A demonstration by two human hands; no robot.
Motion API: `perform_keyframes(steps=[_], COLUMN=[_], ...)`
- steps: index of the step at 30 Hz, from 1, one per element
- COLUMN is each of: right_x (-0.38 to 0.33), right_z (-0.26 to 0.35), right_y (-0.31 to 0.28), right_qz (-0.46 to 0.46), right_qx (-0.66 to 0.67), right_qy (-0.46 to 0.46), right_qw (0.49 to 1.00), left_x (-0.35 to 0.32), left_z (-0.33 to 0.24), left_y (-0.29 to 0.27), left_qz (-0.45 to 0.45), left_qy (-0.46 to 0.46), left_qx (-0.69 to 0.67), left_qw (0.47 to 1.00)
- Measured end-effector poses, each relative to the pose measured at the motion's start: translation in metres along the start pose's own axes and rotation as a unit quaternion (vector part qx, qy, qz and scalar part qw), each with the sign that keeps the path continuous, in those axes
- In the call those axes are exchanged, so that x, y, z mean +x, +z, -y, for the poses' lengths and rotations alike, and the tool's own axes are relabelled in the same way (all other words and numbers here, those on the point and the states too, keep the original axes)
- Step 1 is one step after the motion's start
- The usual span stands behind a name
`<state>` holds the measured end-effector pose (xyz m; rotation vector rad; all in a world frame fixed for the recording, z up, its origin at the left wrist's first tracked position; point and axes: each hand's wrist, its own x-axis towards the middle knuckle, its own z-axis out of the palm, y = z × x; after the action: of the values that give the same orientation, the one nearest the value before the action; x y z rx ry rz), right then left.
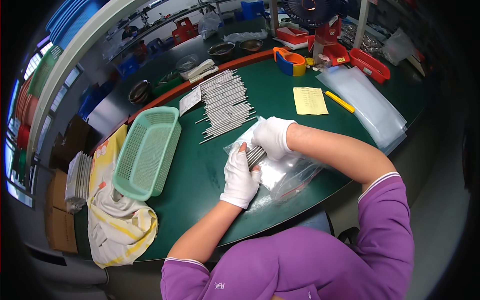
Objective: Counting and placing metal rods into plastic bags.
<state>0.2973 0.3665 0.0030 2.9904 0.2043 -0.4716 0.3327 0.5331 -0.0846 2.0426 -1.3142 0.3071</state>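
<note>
Two white-gloved hands meet over a bundle of thin metal rods (255, 154) near the front edge of the green bench (280, 100). Fingers of the left hand (240, 176) curl around the near end of the bundle, grasping it; fingers of the right hand (272, 136) clench over its far end from above. The bundle lies partly inside a clear plastic bag (287, 172), whose mouth is gathered around both hands and whose body trails toward the person's right, lying flat on the bench.

Just beyond the hands, a loose stack of similar metal rods (225, 102) lies in rows on the bench, with a small white paper slip (190, 100) at its left side. To the left stands a pale green perforated plastic basket (147, 152); nothing can be made out inside it. A yellow-and-white cloth (120, 225) is draped over the bench's left end, touching the basket's near corner.

To the right of the stack lie a yellow paper note (310, 100) and a yellow utility knife (340, 101), then a pile of flat clear bags (367, 102). Along the far edge sit an orange-and-blue tape dispenser (290, 62), red trays (370, 65), two dark metal bowls (235, 47) whose contents cannot be told, and a stapler (200, 70). No object lies between the hands and the loose stack.
</note>
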Motion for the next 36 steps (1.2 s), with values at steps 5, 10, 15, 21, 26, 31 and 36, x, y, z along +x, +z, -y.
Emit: perform_keyframes(steps=[5, 10, 15, 21, 26, 31, 36], right_x=[-0.015, -0.031, -0.029, -0.029, -0.03, -0.035, -0.04], right_z=[-0.009, -0.03, -0.043, -0.059, -0.06, -0.052, -0.025], right_y=[0.022, 0.062, 0.078, 0.091, 0.09, 0.081, 0.057], right_qz=[-0.105, -0.303, -0.493, -0.447, -0.391, -0.474, -0.454], right_qx=[0.125, 0.345, 0.618, 0.708, 0.744, 0.649, 0.56], right_qy=[-0.016, -0.046, 0.055, 0.083, 0.052, 0.029, -0.116], right_qw=[0.986, 0.887, 0.611, 0.54, 0.54, 0.594, 0.684], left_x=[-0.001, 0.005, 0.012, 0.016, -0.007, -0.009, -0.005], left_z=[0.004, 0.013, 0.022, -0.021, -0.066, -0.059, -0.06], left_y=[-0.002, -0.015, -0.032, -0.039, -0.021, -0.021, -0.021], left_qz=[0.021, 0.101, 0.154, 0.178, 0.341, 0.339, 0.35], left_qy=[-0.043, -0.032, -0.044, 0.212, 0.32, 0.333, 0.34], left_qx=[-0.051, 0.113, 0.141, 0.002, -0.03, -0.101, -0.141], left_qw=[0.998, 0.988, 0.977, 0.961, 0.883, 0.874, 0.862])
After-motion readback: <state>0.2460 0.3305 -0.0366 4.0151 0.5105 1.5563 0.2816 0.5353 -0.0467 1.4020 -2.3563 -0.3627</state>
